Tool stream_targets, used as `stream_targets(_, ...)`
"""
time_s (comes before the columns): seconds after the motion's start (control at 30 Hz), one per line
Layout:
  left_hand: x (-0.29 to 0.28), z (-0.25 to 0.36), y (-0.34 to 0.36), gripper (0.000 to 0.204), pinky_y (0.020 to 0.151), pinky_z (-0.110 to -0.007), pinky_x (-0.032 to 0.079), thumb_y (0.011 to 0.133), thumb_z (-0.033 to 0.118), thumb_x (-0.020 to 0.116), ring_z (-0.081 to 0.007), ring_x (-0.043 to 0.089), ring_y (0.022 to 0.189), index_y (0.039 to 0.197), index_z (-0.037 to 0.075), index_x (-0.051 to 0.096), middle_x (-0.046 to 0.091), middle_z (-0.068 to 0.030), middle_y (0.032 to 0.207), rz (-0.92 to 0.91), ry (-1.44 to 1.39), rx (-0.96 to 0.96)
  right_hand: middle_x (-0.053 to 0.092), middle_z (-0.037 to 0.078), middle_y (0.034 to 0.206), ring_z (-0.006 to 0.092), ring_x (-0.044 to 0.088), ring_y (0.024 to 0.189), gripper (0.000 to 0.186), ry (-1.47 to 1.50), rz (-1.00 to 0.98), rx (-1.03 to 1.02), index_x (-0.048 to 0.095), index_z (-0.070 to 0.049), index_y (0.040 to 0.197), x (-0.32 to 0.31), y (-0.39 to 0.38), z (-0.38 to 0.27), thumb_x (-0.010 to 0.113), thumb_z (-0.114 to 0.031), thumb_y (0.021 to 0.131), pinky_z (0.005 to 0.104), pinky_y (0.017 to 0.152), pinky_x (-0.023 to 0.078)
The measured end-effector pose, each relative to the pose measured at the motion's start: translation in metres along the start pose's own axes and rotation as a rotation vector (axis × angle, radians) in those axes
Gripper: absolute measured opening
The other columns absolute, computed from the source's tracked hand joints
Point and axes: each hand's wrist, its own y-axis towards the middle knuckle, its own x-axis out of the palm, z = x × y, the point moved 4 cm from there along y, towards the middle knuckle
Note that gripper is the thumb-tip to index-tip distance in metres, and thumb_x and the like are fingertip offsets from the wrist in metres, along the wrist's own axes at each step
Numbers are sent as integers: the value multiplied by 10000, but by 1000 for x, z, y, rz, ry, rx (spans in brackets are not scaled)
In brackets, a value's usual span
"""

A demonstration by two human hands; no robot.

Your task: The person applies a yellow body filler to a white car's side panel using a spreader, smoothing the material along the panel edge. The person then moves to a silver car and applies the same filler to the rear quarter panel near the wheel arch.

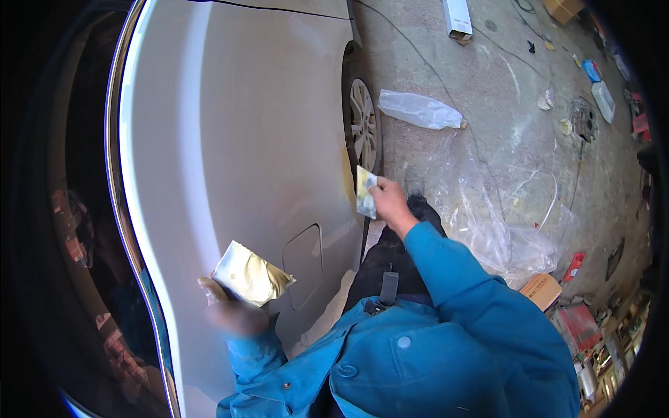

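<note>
1. A grey concrete floor [502, 118] fills the upper right of the frame, dusty and scuffed.
2. Clear plastic sheeting [488, 216] lies crumpled at centre right.
3. Cardboard boxes [542, 289] and clutter line the right edge.

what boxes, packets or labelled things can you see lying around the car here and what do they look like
White carton: floor at top, long, end open.
Brown cardboard box: top right corner, partly cut off.
Clear plastic bag: floor beside the rear wheel, crumpled, long.
Tan cardboard box: floor by the clear plastic sheet, small, print on it.
Red flat package: lower right, rectangular.
No screens or signs show.
</note>
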Motion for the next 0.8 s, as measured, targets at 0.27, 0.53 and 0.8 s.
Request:
stream_targets(0.27,-19,-5,10,694,680,-365,537,1084,645,516,-250,602,722,1209,-28,633,642,-192,941,-88,59,10,777,270,1076,408,753,1021,358,-421,-240,80,790,19,1135,-2,64,-1,599,-160,891,461,912,569)
stream_targets(0.53,-26,-12,16,695,632,-353,499,1087,662,487,-237,557,652,1149,-14,632,624,-174,891,-139,120,65,783,244,1044,365,758,969,359,-360,-320,156,780,63,1117,6,89,-14,596,-141,885,460,876,572)
stream_targets(0.8,-34,-12,29,725,598,-348,497,1088,686,449,-236,570,613,1064,-11,646,622,-167,827,-384,175,93,763,208,954,308,730,855,283,-186,-296,146,757,103,995,20,126,-46,618,-119,889,456,774,557)
